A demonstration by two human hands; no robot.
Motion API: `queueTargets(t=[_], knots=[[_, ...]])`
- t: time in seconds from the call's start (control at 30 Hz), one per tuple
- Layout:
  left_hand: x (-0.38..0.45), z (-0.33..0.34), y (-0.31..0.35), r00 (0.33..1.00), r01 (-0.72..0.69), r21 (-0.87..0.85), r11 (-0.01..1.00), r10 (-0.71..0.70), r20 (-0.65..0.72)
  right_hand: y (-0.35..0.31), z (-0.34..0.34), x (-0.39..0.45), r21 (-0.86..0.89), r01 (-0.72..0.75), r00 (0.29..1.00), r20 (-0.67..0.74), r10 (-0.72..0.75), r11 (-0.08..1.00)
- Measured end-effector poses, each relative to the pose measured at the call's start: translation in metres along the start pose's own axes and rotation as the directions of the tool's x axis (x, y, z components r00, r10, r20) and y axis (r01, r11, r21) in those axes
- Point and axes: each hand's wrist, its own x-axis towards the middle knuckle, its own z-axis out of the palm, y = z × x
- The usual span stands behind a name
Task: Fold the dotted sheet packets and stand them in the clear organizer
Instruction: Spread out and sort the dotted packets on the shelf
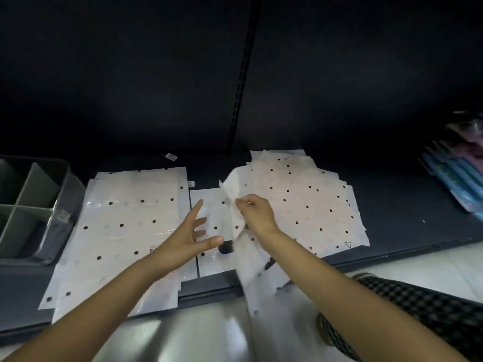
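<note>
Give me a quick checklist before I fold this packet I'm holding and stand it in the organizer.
1. Packet gripped: ok. The right hand pinches the lifted packet by its upper edge.
2. Other hand free: ok. The left hand is open with fingers spread, over the middle packet.
3. Only one packet lifted: cannot tell. Its layers blur together.
4. Room to fold: not ok. The left stack, the middle packet and the right stack cover the shelf in front.
5. Organizer within reach: ok. It stands at the left, beside the left stack.
6. Organizer has room: cannot tell. Its compartments are dim and partly cut off.
</note>
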Motion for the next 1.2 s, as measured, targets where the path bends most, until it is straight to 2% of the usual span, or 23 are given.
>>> queueTargets(t=[0.07,0.13,0.2,0.27,0.33,0.4,0.47,0.53,0.6,0.67,0.7,0.77,0.8,0.87,0.93,1.0,1.03,1.1,1.2], knots=[[0.002,0.014,0.003,0.996,-0.046,-0.07,0.997,0.04,-0.085,-0.005,0.019,-0.011,0.187,-0.07,0.972,0.235,0.025,0.98],[0.007,0.012,0.001,0.953,-0.091,0.005,0.996,0.089,-0.289,0.001,0.024,-0.014,0.212,-0.033,0.941,0.335,-0.041,0.977],[0.009,-0.004,-0.007,0.866,0.003,0.141,0.99,0.068,-0.495,0.015,0.012,-0.006,0.065,0.102,0.968,0.223,-0.114,0.993],[0.009,-0.032,-0.019,0.796,0.071,0.195,0.978,0.062,-0.602,0.037,-0.015,0.007,-0.194,0.173,0.985,0.025,-0.172,0.966],[0.005,-0.061,-0.031,0.742,0.145,0.251,0.957,0.063,-0.668,0.063,-0.052,0.018,-0.481,0.112,0.977,-0.106,-0.184,0.87],[0.001,-0.09,-0.044,0.685,0.232,0.346,0.909,0.1,-0.721,0.091,-0.087,0.026,-0.662,-0.052,0.97,-0.212,-0.12,0.748],[-0.002,-0.117,-0.058,0.656,0.284,0.417,0.863,0.142,-0.741,0.112,-0.111,0.028,-0.731,-0.19,0.962,-0.273,-0.026,0.656],[-0.003,-0.134,-0.073,0.655,0.316,0.422,0.85,0.126,-0.745,0.127,-0.121,0.028,-0.756,-0.22,0.966,-0.258,0.029,0.617],[-0.003,-0.138,-0.083,0.63,0.308,0.393,0.866,0.124,-0.767,0.134,-0.122,0.027,-0.754,-0.198,0.97,-0.243,0.014,0.627],[-0.008,-0.131,-0.086,0.596,0.315,0.485,0.816,0.227,-0.77,0.137,-0.12,0.026,-0.723,-0.171,0.959,-0.277,-0.054,0.67],[-0.01,-0.125,-0.085,0.614,0.325,0.578,0.749,0.297,-0.731,0.138,-0.119,0.026,-0.701,-0.153,0.95,-0.299,-0.092,0.697],[-0.013,-0.11,-0.082,0.719,0.266,0.737,0.622,0.381,-0.581,0.138,-0.119,0.026,-0.633,-0.132,0.925,-0.355,-0.134,0.763],[-0.013,-0.101,-0.079,0.78,0.223,0.782,0.582,0.375,-0.501,0.135,-0.119,0.026,-0.578,-0.128,0.912,-0.388,-0.134,0.806],[-0.011,-0.083,-0.083,0.895,0.182,0.836,0.518,0.264,-0.358,0.126,-0.116,0.026,-0.461,-0.085,0.896,-0.423,-0.135,0.883],[-0.009,-0.069,-0.093,0.939,0.185,0.845,0.502,0.164,-0.303,0.113,-0.104,0.024,-0.388,0.03,0.918,-0.355,-0.179,0.921],[-0.01,-0.061,-0.098,0.938,0.193,0.803,0.564,0.135,-0.32,0.1,-0.084,0.02,-0.375,0.198,0.941,-0.185,-0.282,0.906],[-0.01,-0.058,-0.097,0.933,0.179,0.78,0.6,0.148,-0.329,0.095,-0.072,0.017,-0.393,0.294,0.935,-0.072,-0.348,0.871],[-0.01,-0.05,-0.09,0.932,0.11,0.759,0.642,0.198,-0.303,0.089,-0.048,0.013,-0.462,0.487,0.87,0.18,-0.459,0.741],[-0.007,-0.034,-0.073,0.929,-0.008,0.772,0.636,0.289,-0.229,0.088,-0.019,0.007,-0.541,0.644,0.765,0.48,-0.43,0.542]])
